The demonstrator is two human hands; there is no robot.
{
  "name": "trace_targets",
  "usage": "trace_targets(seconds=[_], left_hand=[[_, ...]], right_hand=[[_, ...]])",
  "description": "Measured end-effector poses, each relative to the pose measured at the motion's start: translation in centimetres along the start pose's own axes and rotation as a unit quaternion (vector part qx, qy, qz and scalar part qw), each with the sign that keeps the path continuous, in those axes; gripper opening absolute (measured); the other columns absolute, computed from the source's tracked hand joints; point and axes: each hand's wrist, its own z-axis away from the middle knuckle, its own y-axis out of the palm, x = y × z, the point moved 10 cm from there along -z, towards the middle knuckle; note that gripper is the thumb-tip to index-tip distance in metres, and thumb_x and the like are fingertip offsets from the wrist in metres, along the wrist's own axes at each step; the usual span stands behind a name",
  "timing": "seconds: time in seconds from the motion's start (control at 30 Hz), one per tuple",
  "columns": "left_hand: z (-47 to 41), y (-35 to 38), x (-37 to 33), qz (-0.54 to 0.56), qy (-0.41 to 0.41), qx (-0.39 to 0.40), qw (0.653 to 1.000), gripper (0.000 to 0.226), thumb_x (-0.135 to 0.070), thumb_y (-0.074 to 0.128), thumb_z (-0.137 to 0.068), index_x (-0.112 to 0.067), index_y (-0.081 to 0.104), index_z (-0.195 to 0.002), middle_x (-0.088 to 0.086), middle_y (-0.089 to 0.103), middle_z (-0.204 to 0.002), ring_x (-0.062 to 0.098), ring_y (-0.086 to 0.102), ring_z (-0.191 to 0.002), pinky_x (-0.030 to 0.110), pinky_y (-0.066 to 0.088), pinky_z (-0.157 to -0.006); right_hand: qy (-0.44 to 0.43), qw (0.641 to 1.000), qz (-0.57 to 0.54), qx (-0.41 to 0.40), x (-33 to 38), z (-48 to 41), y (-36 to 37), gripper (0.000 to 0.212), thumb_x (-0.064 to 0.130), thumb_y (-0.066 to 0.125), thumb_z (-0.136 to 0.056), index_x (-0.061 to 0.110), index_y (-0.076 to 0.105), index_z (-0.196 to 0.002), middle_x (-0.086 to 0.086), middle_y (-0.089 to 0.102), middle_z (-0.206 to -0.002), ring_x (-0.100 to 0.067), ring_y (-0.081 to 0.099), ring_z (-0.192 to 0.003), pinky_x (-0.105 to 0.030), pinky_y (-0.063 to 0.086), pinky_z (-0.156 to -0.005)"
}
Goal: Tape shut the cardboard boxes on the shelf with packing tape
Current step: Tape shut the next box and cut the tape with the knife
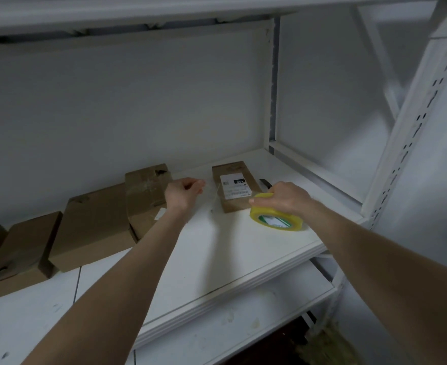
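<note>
A white shelf board (230, 259) was seen under both hands, scuffed and marked in places, with a plain white wall behind it. Another white shelf was set overhead. A lower shelf (243, 325) lay beneath the arms. A slotted white upright (414, 122) stood well to the right of the right hand.

The right hand (285, 198) was laid over a roll of yellow packing tape (277, 219), its fingers curled round the upper rim. The roll was stood on the board, tilted toward the camera, so that a green and white label in its core was shown.

The left hand (184, 193) was held with fingers curled and fingertips brought together. A thin strip of clear tape (215, 197) appeared to be pinched there, though it was too faint to be told for certain.

Between the hands, a small cardboard box (236, 185) was laid flat, with a white shipping label (235, 189) on top. Its near right corner was covered in view by the roll.

A small dark object (265, 183) was half hidden just behind the right hand and could not be named.

A taped box (146, 196) stood just left of the left hand, partly hidden by the wrist. A larger box (93, 227) and a lower box (22, 251) were ranged further left.
</note>
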Motion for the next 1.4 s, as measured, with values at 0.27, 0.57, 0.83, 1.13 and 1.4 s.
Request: trace_targets(seconds=[0.27,0.57,0.83,1.13,1.4], left_hand=[[-0.6,-1.1,2.2,0.016,-0.027,-0.045,0.999,0.009,-0.021,0.067,-0.087,-0.015,0.070,-0.082,0.000,0.065,-0.071,0.017,0.059,-0.074,0.032,0.047,-0.074],[0.3,-1.1,2.5,0.002,-0.026,-0.059,0.998,0.011,-0.017,0.063,-0.091,-0.009,0.070,-0.090,-0.001,0.064,-0.075,0.013,0.060,-0.074,0.025,0.045,-0.076],[1.0,-1.8,4.8,-0.009,-0.049,-0.062,0.997,0.009,-0.018,0.064,-0.090,-0.010,0.069,-0.089,-0.001,0.064,-0.076,0.011,0.057,-0.070,0.025,0.043,-0.072],[1.5,0.4,6.8,-0.037,-0.060,-0.041,0.997,0.015,-0.022,0.063,-0.091,-0.009,0.070,-0.088,-0.001,0.064,-0.072,0.011,0.055,-0.065,0.028,0.046,-0.072],[1.1,0.3,7.1,-0.056,-0.066,-0.074,0.993,0.014,-0.023,0.062,-0.091,-0.013,0.068,-0.083,-0.003,0.064,-0.073,0.016,0.060,-0.074,0.027,0.047,-0.074]], right_hand=[[-0.021,0.953,-0.285,0.105,0.6,0.8,1.7,0.030,0.051,0.073,-0.079,0.021,0.069,-0.081,0.002,0.070,-0.081,-0.014,0.067,-0.079,-0.023,0.050,-0.067],[-0.016,0.992,0.091,-0.090,1.1,-0.9,-0.1,0.063,0.071,0.050,-0.084,0.018,0.063,-0.116,-0.007,0.063,-0.111,-0.025,0.059,-0.102,-0.030,0.040,-0.074],[-0.036,0.985,0.135,-0.102,2.2,-2.0,3.0,0.065,0.069,0.042,-0.090,0.017,0.050,-0.129,-0.006,0.062,-0.122,-0.025,0.059,-0.110,-0.032,0.044,-0.079],[-0.030,0.991,0.011,-0.133,-0.7,-3.2,1.5,0.038,0.029,0.023,-0.106,0.009,0.056,-0.111,-0.017,0.061,-0.116,-0.030,0.055,-0.100,-0.035,0.042,-0.080],[0.165,0.982,-0.049,-0.076,-10.2,-5.2,3.4,0.030,0.010,0.048,-0.095,0.004,0.055,-0.123,-0.019,0.055,-0.127,-0.036,0.053,-0.116,-0.039,0.047,-0.090]])
